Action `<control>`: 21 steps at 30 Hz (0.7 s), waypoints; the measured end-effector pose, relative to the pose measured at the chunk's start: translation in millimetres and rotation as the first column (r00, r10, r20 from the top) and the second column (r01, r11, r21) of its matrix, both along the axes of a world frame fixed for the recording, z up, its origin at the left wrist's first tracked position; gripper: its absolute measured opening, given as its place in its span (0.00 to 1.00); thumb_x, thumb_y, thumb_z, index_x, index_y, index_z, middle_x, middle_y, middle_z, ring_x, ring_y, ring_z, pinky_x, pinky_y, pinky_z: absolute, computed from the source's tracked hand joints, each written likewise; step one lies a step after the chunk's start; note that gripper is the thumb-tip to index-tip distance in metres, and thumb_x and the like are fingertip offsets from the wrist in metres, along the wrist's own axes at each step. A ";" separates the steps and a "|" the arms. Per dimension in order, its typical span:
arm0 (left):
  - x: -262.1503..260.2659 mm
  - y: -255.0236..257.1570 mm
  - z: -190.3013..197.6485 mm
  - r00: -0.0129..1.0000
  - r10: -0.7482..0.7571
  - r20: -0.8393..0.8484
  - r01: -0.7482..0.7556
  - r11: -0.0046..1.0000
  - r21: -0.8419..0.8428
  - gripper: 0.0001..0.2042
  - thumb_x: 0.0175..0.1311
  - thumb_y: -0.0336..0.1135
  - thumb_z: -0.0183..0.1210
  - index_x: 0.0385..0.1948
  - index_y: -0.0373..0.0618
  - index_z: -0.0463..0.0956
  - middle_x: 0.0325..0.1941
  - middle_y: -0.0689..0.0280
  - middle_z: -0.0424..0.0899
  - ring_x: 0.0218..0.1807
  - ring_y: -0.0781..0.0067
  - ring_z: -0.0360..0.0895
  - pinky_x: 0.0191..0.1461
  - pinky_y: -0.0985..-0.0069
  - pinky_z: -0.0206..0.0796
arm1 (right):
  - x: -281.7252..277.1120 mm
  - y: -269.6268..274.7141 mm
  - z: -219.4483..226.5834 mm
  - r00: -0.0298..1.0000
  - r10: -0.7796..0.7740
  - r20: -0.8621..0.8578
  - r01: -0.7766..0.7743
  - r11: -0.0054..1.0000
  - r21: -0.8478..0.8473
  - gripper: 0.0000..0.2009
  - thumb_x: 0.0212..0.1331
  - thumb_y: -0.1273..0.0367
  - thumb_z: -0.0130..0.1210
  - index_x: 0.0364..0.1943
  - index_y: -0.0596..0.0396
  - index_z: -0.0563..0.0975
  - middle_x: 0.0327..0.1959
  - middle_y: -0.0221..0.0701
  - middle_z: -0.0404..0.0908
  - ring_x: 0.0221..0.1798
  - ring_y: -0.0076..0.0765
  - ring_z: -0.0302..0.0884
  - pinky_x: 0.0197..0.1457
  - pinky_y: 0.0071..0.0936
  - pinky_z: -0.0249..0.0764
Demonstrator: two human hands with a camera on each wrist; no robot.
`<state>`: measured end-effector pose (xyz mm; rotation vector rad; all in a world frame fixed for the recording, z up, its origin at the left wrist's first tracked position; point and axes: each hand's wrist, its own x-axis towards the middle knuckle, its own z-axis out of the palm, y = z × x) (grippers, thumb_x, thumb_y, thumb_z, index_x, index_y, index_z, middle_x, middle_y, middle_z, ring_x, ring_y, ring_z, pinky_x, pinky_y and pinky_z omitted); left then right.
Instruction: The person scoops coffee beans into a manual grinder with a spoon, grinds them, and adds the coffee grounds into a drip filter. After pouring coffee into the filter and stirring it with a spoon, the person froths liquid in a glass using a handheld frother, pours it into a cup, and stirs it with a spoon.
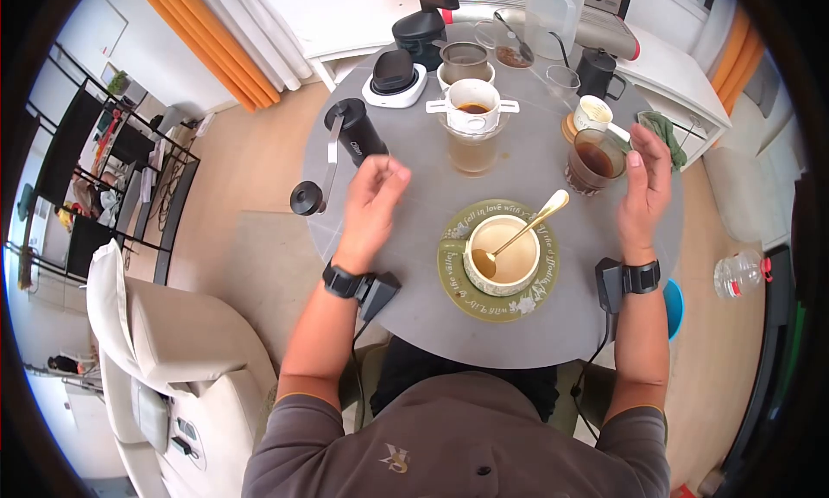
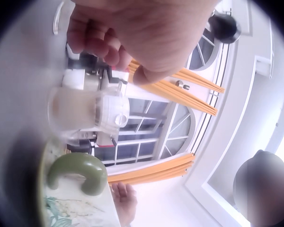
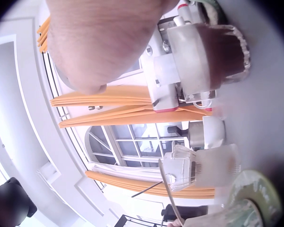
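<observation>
My left hand (image 1: 376, 204) is raised over the table's left side, near a black hand grinder (image 1: 361, 137), its fingers loosely curled around nothing. On the right, my right hand (image 1: 646, 191) is lifted with relaxed fingers beside a glass of dark brown liquid (image 1: 596, 159) and holds nothing. Between the hands, a cream cup (image 1: 516, 273) with a green handle (image 2: 92, 172) stands on a green saucer (image 1: 455, 301) with lettering. A gold spoon (image 1: 550, 206) leans in the cup. Behind it, a white dripper (image 1: 475, 96) with dark coffee inside sits on a glass server (image 1: 472, 157).
A white scale-like base (image 1: 377, 96), a metal-and-white cup (image 1: 466, 62), a small white cup (image 1: 593, 111), a black kettle (image 1: 596, 70) and a green cloth (image 1: 663, 135) stand around the far half of the grey round table (image 1: 414, 334). Cables hang from both wrists.
</observation>
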<state>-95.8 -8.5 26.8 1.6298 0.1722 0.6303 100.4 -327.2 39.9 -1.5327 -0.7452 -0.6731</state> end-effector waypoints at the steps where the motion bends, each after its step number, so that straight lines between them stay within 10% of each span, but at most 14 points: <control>1: -14.0 5.7 -6.4 0.994 0.059 -0.092 -0.055 0.998 0.038 0.08 0.73 0.36 0.61 0.43 0.44 0.75 0.35 0.75 0.76 0.35 0.85 0.68 0.40 0.82 0.63 | -2.0 -0.7 2.8 0.999 -0.005 0.043 0.005 1.000 -0.006 0.17 0.71 0.70 0.55 0.60 0.62 0.76 0.63 0.39 0.76 0.65 0.38 0.73 0.72 0.37 0.67; 8: -49.7 49.3 -35.9 0.843 0.533 0.077 -0.538 0.836 0.104 0.15 0.64 0.39 0.69 0.45 0.43 0.75 0.36 0.71 0.77 0.36 0.80 0.73 0.43 0.78 0.67 | -8.2 -9.8 19.3 0.995 0.051 0.088 -0.056 0.996 0.064 0.16 0.71 0.70 0.55 0.59 0.62 0.76 0.63 0.40 0.76 0.66 0.38 0.72 0.72 0.37 0.65; 14: 4.4 69.7 -12.6 0.942 0.288 0.172 -0.327 0.902 0.280 0.42 0.55 0.40 0.76 0.70 0.39 0.61 0.66 0.57 0.70 0.67 0.61 0.69 0.71 0.60 0.64 | -28.1 -8.5 56.1 0.968 0.044 0.247 -0.044 0.999 -0.003 0.16 0.68 0.73 0.56 0.57 0.63 0.77 0.60 0.41 0.78 0.63 0.39 0.72 0.71 0.36 0.64; 21: 54.9 86.0 -22.3 0.997 0.078 0.030 -0.079 0.996 0.049 0.29 0.55 0.38 0.75 0.58 0.40 0.74 0.42 0.66 0.84 0.44 0.74 0.81 0.52 0.72 0.74 | -56.0 6.6 121.3 0.889 0.129 0.439 -0.031 0.974 -0.224 0.15 0.62 0.74 0.60 0.53 0.61 0.79 0.55 0.41 0.79 0.57 0.43 0.77 0.64 0.35 0.71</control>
